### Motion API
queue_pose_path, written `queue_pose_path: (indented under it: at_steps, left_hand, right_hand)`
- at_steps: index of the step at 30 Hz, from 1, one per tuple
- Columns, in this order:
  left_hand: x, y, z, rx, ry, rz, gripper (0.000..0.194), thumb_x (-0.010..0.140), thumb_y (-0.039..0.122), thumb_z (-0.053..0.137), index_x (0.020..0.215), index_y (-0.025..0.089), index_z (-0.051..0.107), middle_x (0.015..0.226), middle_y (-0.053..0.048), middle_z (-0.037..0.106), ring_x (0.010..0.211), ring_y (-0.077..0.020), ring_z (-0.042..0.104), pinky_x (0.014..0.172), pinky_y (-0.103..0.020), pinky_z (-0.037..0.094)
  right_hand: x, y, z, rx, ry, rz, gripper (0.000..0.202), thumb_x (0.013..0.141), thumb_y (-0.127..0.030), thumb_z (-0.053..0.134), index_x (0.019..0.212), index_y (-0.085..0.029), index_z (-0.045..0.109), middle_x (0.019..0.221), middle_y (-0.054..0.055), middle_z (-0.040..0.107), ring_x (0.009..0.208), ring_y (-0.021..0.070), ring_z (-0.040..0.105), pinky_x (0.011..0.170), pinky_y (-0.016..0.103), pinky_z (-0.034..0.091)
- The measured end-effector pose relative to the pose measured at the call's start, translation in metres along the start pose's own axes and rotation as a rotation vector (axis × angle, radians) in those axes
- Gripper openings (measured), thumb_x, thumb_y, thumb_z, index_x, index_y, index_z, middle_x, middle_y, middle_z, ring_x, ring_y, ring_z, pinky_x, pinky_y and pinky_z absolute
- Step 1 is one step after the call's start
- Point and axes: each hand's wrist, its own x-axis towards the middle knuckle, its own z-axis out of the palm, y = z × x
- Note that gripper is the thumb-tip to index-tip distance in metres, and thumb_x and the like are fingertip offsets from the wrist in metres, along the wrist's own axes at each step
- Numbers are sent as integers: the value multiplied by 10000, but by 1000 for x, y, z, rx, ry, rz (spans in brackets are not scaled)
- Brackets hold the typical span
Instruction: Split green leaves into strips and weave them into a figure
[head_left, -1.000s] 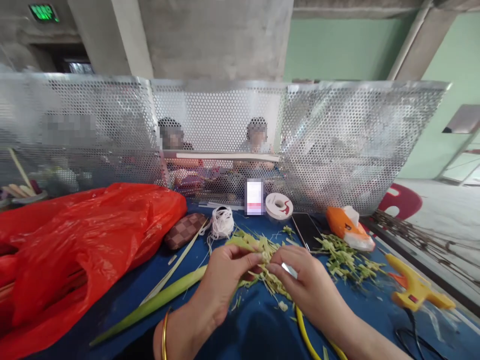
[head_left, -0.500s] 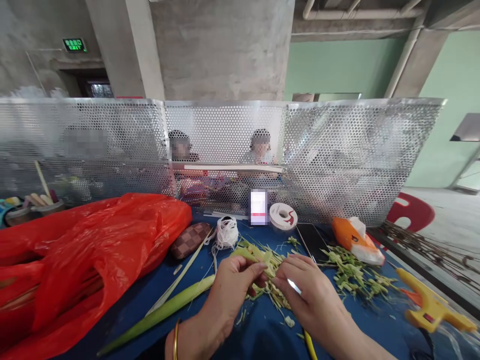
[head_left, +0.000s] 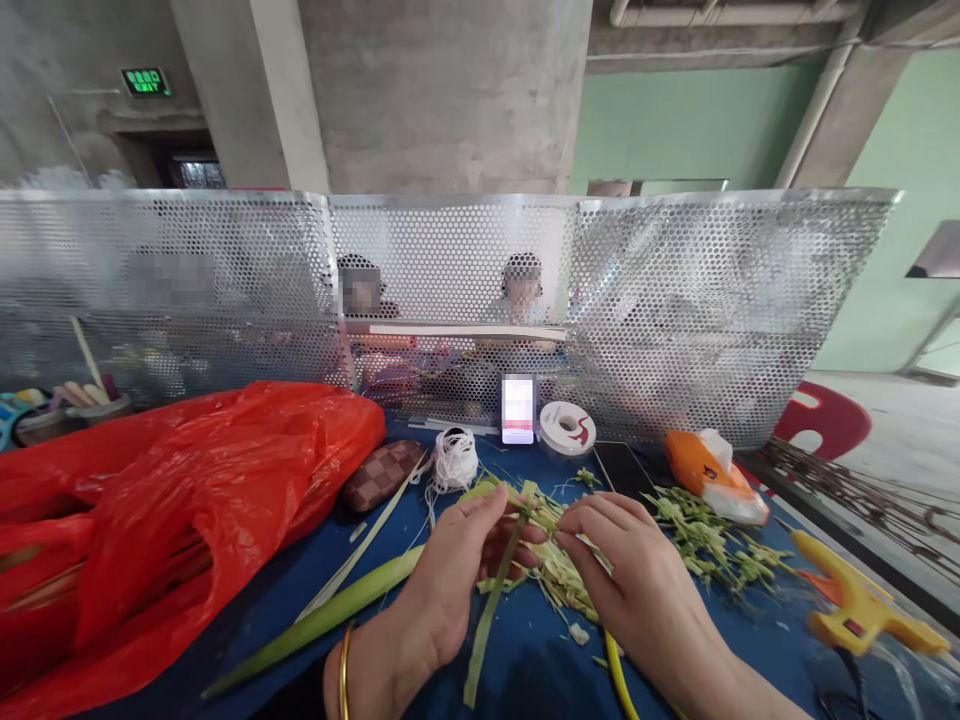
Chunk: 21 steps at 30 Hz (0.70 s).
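My left hand (head_left: 457, 565), with a gold bangle at the wrist, holds a pale green leaf strip (head_left: 491, 620). The strip passes over its fingers and its loose end hangs toward me. Close on the right, my right hand (head_left: 637, 570) has thumb and forefinger pinched together at the other side of the leaf piece. What sits in that pinch is too small to make out. Beneath both hands lies a pile of leaf scraps (head_left: 566, 580). A long green leaf (head_left: 315, 630) stretches along the table to the left, partly behind my left forearm.
Red plastic bag (head_left: 225, 500), checked pouch (head_left: 382, 474), white string ball (head_left: 455, 460), lit phone (head_left: 517, 410), ribbon spool (head_left: 568, 430) and dark phone (head_left: 622, 470) lie around. Right: green sprigs (head_left: 705, 540), tissue pack (head_left: 712, 478), yellow glue gun (head_left: 855, 595). People sit behind the perforated screen (head_left: 450, 250).
The leaf strip now hangs down from my left hand. My left thumb has lifted and the hands are slightly further apart. A shiny thing seen at my right hand no longer shows.
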Motion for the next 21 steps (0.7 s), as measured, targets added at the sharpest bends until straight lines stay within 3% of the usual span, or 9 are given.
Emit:
queue_pose_path:
  at_steps: [5,9,11,15,21]
  left_hand:
    - [0,-1,1,11,-13,16,349,690,414,792,841,106,726,672,-55,690,582,-112,610,574,-202,436]
    - [2,-2,1,-163,-87,-1,296,649,324,836,822,103,740,599,-6,630,519,-79,567,539,-185,432]
    - [2,-3,1,-241,-133,-47,278,645,294,844,819,103,739,583,2,615,503,-72,555,522,-181,437]
    - [0,-4,1,-286,-196,-135,264,631,284,858,780,112,725,578,4,615,498,-76,559,484,-179,444]
    - [1,-3,-1,-211,-165,-137,239,646,289,842,750,120,709,602,-13,651,511,-101,592,469,-197,458]
  right_hand:
    - [2,-4,-5,135,-56,26,222,956,-210,465,784,-201,605,766,28,650,714,170,603,811,375,472]
    - [6,-1,-9,367,-122,200,318,973,-285,431,743,-199,634,727,36,649,677,164,614,627,287,502]
    - [7,2,-9,413,-91,252,232,936,-284,511,790,-200,670,762,36,676,720,174,644,661,294,525]
    - [8,6,-4,490,-43,199,136,885,-278,608,932,-205,713,908,65,707,855,201,677,761,320,551]
    - [6,4,-1,495,-62,158,145,910,-237,574,920,-208,716,868,56,718,828,189,674,743,317,546]
